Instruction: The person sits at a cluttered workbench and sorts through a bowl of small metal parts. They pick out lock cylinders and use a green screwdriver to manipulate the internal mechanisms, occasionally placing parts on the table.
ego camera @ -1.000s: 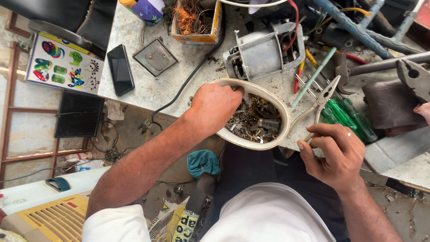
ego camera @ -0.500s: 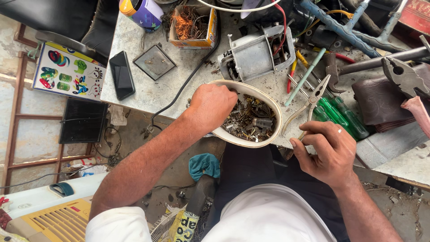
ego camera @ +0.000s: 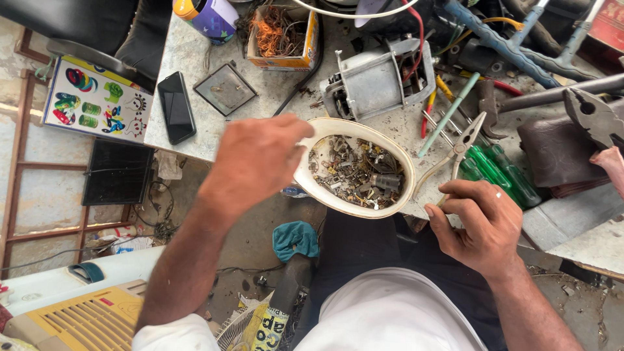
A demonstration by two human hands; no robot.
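A cream oval bowl (ego camera: 312, 179) full of small metal scraps and screws sits at the workbench's front edge. My left hand (ego camera: 257, 159) hovers over the bowl's left rim, seen from the back and blurred, so its fingers are hidden. Right of the bowl, my right hand (ego camera: 484, 224) is closed around the lower handle of a pair of grey long-nose pliers (ego camera: 463, 144), whose open jaws point up and away from me.
Behind the bowl stands a grey motor housing (ego camera: 377, 81) with red and yellow wires. Green-handled screwdrivers (ego camera: 500, 166), large pliers (ego camera: 595, 117), a black phone (ego camera: 176, 107), a box of copper wire (ego camera: 279, 32) and a square plate (ego camera: 225, 89) crowd the bench.
My left hand has come out of the bowl's contents and moved back to its left rim. The right hand has stayed by the pliers. The camera view has closed in.
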